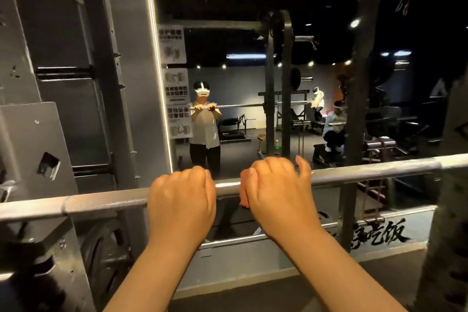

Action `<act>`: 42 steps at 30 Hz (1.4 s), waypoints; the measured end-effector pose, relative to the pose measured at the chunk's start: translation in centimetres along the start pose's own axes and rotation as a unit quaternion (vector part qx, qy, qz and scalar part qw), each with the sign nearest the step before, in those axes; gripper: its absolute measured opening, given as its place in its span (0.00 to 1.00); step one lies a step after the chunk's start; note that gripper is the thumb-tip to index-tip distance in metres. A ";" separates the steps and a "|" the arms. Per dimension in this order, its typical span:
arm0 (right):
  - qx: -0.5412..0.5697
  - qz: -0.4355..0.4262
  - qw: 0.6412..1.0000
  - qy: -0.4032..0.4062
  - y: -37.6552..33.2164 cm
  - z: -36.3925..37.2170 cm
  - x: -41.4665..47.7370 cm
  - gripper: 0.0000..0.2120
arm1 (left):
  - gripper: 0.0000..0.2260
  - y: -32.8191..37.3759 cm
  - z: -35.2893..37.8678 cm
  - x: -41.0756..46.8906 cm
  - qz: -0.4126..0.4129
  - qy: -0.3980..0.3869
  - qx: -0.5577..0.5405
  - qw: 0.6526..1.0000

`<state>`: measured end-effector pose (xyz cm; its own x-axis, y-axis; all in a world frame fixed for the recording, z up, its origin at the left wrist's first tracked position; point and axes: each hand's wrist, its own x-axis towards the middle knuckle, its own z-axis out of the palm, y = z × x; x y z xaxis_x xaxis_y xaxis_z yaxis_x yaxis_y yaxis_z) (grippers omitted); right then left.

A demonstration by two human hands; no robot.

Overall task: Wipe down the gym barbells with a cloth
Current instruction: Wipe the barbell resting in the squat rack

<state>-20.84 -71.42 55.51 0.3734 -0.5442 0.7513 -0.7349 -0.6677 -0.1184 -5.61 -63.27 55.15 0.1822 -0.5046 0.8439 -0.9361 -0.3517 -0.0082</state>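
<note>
Gripping the barbell (106,201), the left hand (181,200) curls its fingers round; just beside, the right hand (278,195) wraps maybe a cloth (243,194).

Dim gym, mostly dark. We see a thin white light strip (152,40) down the mirror (235,78) edge and small ceiling spots (354,23) blown out in the reflection. Left hand (181,200) and right hand (276,196) are warm-lit, fairly sharp; the cloth (243,195) is a shaded pink smear. Glare streak on the barbell (226,186) between them. Wide-angle bends the edges; right rack post (452,223) is blurred.
</note>
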 end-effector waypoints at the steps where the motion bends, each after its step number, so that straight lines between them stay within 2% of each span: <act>1: 0.003 -0.013 1.000 -0.019 -0.7 0.2 -0.4 0.23 | 0.15 0.1 0.0 0.0 -0.001 0.007 0.000 1.000; 4: 0.048 -0.068 0.996 -0.037 -2.4 1.0 -1.5 0.22 | 0.14 0.2 0.0 0.0 -0.001 0.018 -0.001 1.000; 6: 0.036 -0.075 0.996 -0.038 -1.8 0.9 -1.1 0.24 | 0.14 0.0 0.0 -0.1 0.007 0.018 0.000 1.000; 9: -0.001 -0.048 0.997 -0.061 0.8 0.0 -0.5 0.23 | 0.15 -0.2 0.1 -0.3 0.004 0.021 -0.025 0.999; 14: -0.022 0.003 1.000 0.010 1.3 0.4 -0.8 0.22 | 0.13 -0.1 0.6 -0.3 -0.015 0.019 -0.037 0.999; 18: 0.024 -0.090 0.995 0.034 -1.8 2.9 -2.7 0.23 | 0.14 1.7 0.6 0.0 -0.026 0.018 -0.055 0.998; 21: 0.021 -0.121 0.992 0.037 0.4 2.8 -2.9 0.24 | 0.13 2.3 0.7 -0.7 0.001 0.019 -0.070 0.997; 25: 0.008 -0.060 0.997 0.038 4.7 1.8 -2.6 0.22 | 0.14 1.9 0.9 -1.1 0.011 0.028 -0.077 0.997; 29: 0.082 0.005 0.995 0.061 2.0 2.5 -2.7 0.20 | 0.16 3.0 1.2 -0.7 -0.008 0.033 -0.065 0.997; 32: 0.109 -0.061 0.991 0.046 0.3 2.5 -2.8 0.20 | 0.16 3.4 1.2 -0.6 -0.008 0.020 -0.061 0.998; 35: 0.056 -0.107 0.993 0.005 2.7 1.5 -2.2 0.21 | 0.16 3.2 1.0 -0.7 0.007 0.011 -0.061 0.998; 37: 0.036 -0.051 0.998 -0.001 4.9 0.9 -1.7 0.22 | 0.16 3.1 0.9 -0.8 0.007 0.012 -0.061 0.998; 40: 0.039 0.055 0.997 0.036 5.0 0.8 -1.6 0.24 | 0.16 3.3 1.0 -0.9 -0.005 0.020 -0.059 0.998; 42: 0.045 0.063 0.996 0.049 2.9 1.4 -1.8 0.21 | 0.16 3.8 1.0 -0.8 -0.023 0.028 -0.061 0.997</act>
<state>-22.88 -73.07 52.92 0.2223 -0.5773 0.7857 -0.7163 -0.6434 -0.2701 -9.01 -65.01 53.86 0.2125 -0.4446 0.8702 -0.9574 -0.2729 0.0943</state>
